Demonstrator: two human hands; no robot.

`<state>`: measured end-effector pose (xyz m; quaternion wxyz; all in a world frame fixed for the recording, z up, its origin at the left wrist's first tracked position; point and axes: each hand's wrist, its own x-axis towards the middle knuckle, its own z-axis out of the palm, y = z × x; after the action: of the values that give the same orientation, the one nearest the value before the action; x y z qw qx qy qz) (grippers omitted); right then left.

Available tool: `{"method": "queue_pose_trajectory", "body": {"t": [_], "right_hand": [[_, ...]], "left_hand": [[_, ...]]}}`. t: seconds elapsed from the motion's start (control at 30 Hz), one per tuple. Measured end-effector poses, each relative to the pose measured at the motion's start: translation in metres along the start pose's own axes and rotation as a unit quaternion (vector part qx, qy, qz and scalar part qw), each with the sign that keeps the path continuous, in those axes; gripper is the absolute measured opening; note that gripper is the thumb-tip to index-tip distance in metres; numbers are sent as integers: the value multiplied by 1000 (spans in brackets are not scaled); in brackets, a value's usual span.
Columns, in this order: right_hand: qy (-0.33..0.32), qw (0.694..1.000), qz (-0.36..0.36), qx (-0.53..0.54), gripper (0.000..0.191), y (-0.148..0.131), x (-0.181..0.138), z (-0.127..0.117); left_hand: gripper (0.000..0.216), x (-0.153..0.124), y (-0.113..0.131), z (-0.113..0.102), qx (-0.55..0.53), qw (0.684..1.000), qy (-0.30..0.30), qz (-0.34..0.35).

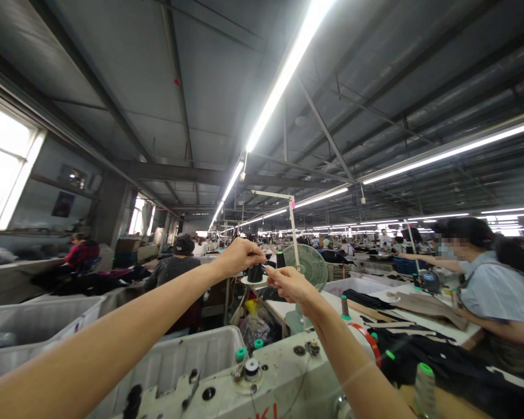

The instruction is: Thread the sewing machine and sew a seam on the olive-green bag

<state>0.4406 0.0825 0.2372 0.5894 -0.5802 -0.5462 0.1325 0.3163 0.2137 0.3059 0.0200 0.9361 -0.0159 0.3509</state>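
1. Hands, two: left hand (243,256) and right hand (288,285), bare, fingers curled as in a pinch, tips close together. Cannot tell whether either grasps anything.
2. Black thread cone (256,273), one, tapered, on a round white disc (253,281), just beyond the fingertips.
3. Sewing machine (283,381), one: pale, stained, hard housing, below the hands.
4. Fan (310,265), one: round wire grille.
5. Grey thread cones (423,390), at least two: green-topped, at right.

white table (468,334) at 4 o'clock's got tan cloth (432,306) lying on it, plus black fabric (367,298) around the cloth's 9 o'clock
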Motion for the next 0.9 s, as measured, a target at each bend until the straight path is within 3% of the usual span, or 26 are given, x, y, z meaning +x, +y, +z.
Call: {"method": "queue_pose_trajectory", "body": {"t": [0.3,0.5,0.77,0.9], "right_hand": [[-1,997,-5,75,57,6,-7,-9],[90,986,-32,140,56,9,-2,-1],[21,982,-40,183,56,14,4,30],[114,980,-92,132,47,13,7,38]], "left_hand": [[25,0,3,2,-31,999,-8,-14],[26,-1,2,1,-71,997,-16,-34],[22,1,-1,4,-136,988,-26,-73],[24,2,-2,8,-200,975,-18,-100]]}}
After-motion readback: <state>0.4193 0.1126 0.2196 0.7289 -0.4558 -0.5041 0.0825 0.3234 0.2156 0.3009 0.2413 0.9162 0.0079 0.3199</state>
